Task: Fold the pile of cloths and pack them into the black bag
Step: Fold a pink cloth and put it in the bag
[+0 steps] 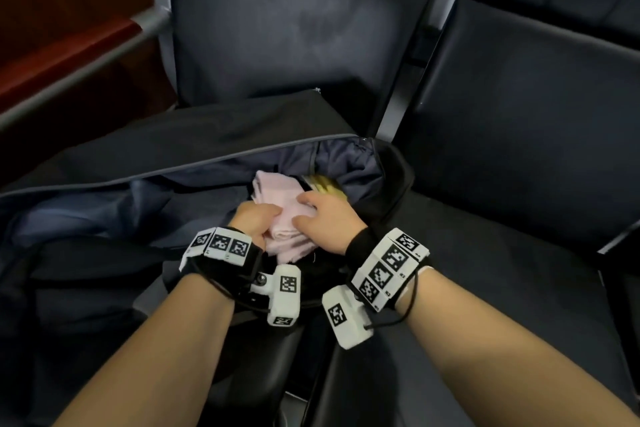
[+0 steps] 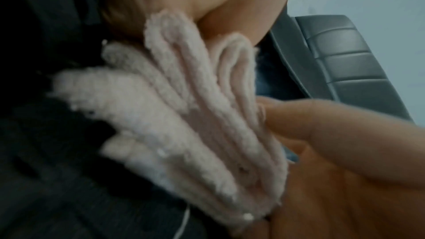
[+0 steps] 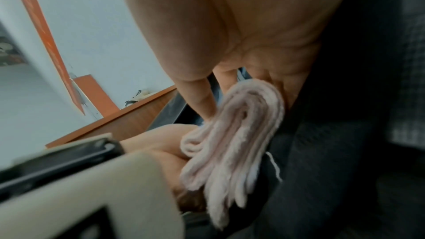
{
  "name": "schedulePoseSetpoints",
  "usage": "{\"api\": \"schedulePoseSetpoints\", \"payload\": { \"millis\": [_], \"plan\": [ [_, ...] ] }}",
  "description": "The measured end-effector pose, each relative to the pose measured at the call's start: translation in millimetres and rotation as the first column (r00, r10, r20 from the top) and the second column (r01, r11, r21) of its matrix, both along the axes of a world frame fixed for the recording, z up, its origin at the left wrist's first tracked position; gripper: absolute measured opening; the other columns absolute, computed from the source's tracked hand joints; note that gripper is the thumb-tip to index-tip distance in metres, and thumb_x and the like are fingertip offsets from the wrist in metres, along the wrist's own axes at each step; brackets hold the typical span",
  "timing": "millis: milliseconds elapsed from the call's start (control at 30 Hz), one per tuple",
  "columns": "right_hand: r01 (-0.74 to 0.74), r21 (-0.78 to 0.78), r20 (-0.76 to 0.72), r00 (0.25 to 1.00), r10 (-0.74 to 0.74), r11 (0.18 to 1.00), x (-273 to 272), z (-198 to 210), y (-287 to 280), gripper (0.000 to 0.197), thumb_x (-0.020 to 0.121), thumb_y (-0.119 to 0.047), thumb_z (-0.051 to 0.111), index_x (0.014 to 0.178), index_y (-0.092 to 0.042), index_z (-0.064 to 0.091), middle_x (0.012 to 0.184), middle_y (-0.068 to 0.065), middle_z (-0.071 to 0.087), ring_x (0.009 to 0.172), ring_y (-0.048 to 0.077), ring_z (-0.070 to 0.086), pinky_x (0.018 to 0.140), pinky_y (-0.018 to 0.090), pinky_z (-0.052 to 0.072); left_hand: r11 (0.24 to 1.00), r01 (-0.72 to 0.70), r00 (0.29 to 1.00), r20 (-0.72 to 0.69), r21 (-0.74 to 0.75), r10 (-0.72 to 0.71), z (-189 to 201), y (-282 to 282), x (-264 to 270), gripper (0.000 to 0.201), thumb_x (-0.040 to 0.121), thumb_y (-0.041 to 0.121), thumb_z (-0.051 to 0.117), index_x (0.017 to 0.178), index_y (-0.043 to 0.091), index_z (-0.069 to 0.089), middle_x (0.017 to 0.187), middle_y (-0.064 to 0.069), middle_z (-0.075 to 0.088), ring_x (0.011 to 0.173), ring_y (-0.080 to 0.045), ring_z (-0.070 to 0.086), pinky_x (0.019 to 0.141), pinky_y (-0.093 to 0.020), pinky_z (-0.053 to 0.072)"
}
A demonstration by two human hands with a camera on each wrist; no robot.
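A folded pink cloth (image 1: 277, 198) sits in the mouth of the open black bag (image 1: 180, 146), held between both hands. My left hand (image 1: 258, 217) grips its near left edge with curled fingers. My right hand (image 1: 320, 215) lies over its right side, thumb and fingers pinching the folds. In the left wrist view the stacked folds of the pink cloth (image 2: 184, 115) fan out, with my left thumb (image 2: 310, 123) pressed against them. In the right wrist view the pink cloth (image 3: 241, 134) hangs below my right hand (image 3: 230, 34). The fingers under the cloth are hidden.
A yellow item (image 1: 325, 185) lies inside the bag just beyond the cloth, against the grey-blue lining (image 1: 346, 163). The bag rests on dark padded seats (image 1: 519, 121). A metal armrest bar (image 1: 86, 59) and a red-brown surface (image 1: 52, 10) are at the left.
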State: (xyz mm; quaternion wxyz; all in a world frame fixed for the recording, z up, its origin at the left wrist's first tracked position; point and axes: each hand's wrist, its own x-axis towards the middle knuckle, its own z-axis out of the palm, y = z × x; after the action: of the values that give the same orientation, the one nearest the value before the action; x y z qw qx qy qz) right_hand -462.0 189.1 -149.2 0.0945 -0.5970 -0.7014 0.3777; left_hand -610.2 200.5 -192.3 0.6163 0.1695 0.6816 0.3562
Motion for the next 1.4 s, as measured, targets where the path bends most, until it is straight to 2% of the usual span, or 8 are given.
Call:
{"api": "schedulePoseSetpoints", "payload": {
  "millis": [167, 300, 533, 767, 933, 1067, 1200, 1400],
  "plan": [
    [-0.014, 0.091, -0.001, 1.000, 0.015, 0.996, -1, 1, 4, 0.054, 0.093, -0.018, 0.058, 0.145, -0.016, 0.046, 0.146, 0.011, 0.047, 0.134, 0.026, 0.041, 0.108, 0.026, 0.030, 0.993, -0.051, 0.998, 0.034, 0.103, 0.048, 6, 13, 7, 0.011, 0.098, -0.005, 0.052, 0.105, 0.003, 0.053, 0.115, -0.029, 0.062, 0.099, -0.045, 0.066, 0.081, -0.058, 0.054],
    [-0.061, 0.174, -0.006, 0.998, 0.063, 0.983, -11, -2, 15, 0.050, 0.093, -0.011, 0.056, 0.142, -0.017, 0.049, 0.145, 0.011, 0.040, 0.130, 0.026, 0.042, 0.109, 0.026, 0.029, 0.961, -0.177, 0.982, 0.099, 0.213, 0.159, 6, 27, 4, 0.040, 0.099, -0.007, 0.049, 0.132, 0.016, 0.050, 0.114, -0.017, 0.063, 0.088, -0.034, 0.067, 0.061, -0.044, 0.057],
    [-0.187, 0.012, 0.326, 0.929, 0.173, 0.982, -3, -34, 22, 0.052, 0.095, -0.015, 0.058, 0.145, -0.023, 0.045, 0.154, 0.014, 0.032, 0.137, 0.032, 0.038, 0.112, 0.033, 0.035, 0.978, -0.074, 0.997, 0.021, 0.193, 0.071, -2, 25, 17, 0.055, 0.099, -0.004, 0.050, 0.149, 0.015, 0.040, 0.138, -0.020, 0.057, 0.115, -0.041, 0.062, 0.096, -0.061, 0.051],
    [-0.210, -0.075, 0.455, 0.863, 0.220, 0.975, -8, -20, 23, 0.061, 0.091, -0.018, 0.060, 0.146, -0.031, 0.038, 0.150, 0.012, 0.029, 0.136, 0.035, 0.037, 0.109, 0.044, 0.041, 0.993, 0.050, 0.988, -0.152, 0.111, -0.033, 9, 9, 15, 0.058, 0.091, -0.003, 0.053, 0.144, 0.016, 0.041, 0.107, -0.015, 0.066, 0.073, -0.029, 0.066, 0.061, -0.045, 0.060],
    [-0.181, 0.023, 0.406, 0.900, 0.156, 0.983, 1, 1, -11, 0.055, 0.096, -0.032, 0.054, 0.146, -0.022, 0.034, 0.153, 0.016, 0.022, 0.134, 0.042, 0.034, 0.112, 0.045, 0.034, 0.986, 0.122, 0.981, -0.166, 0.113, -0.103, 13, -15, 11, 0.061, 0.088, 0.000, 0.057, 0.144, 0.015, 0.037, 0.097, -0.010, 0.065, 0.072, -0.027, 0.063, 0.086, -0.049, 0.058],
    [-0.249, 0.073, 0.443, 0.876, 0.192, 0.966, 7, 14, -45, 0.044, 0.093, -0.027, 0.055, 0.134, -0.017, 0.044, 0.138, 0.015, 0.034, 0.120, 0.041, 0.043, 0.097, 0.047, 0.046, 0.960, 0.232, 0.945, -0.271, 0.155, -0.184, 17, -37, 12, 0.057, 0.092, 0.006, 0.062, 0.145, 0.015, 0.044, 0.128, -0.012, 0.057, 0.093, -0.022, 0.059, 0.067, -0.025, 0.048],
    [-0.340, 0.102, 0.479, 0.840, 0.253, 0.935, 12, 20, -62, 0.034, 0.095, -0.024, 0.050, 0.127, -0.012, 0.056, 0.125, 0.014, 0.052, 0.117, 0.036, 0.049, 0.089, 0.041, 0.046, 0.935, 0.326, 0.904, -0.335, 0.141, -0.264, 20, -54, 17, 0.042, 0.093, 0.002, 0.060, 0.134, 0.011, 0.057, 0.096, -0.011, 0.066, 0.068, -0.017, 0.059, 0.051, -0.018, 0.047],
    [-0.387, -0.010, 0.503, 0.795, 0.339, 0.922, 19, 3, -72, 0.045, 0.095, -0.020, 0.043, 0.140, -0.019, 0.045, 0.139, 0.007, 0.050, 0.127, 0.029, 0.047, 0.099, 0.044, 0.037, 0.921, 0.382, 0.890, -0.296, 0.073, -0.346, 13, -56, 27, 0.052, 0.097, 0.001, 0.051, 0.148, 0.006, 0.045, 0.143, -0.016, 0.053, 0.123, -0.034, 0.058, 0.104, -0.036, 0.048]
  ]
}}
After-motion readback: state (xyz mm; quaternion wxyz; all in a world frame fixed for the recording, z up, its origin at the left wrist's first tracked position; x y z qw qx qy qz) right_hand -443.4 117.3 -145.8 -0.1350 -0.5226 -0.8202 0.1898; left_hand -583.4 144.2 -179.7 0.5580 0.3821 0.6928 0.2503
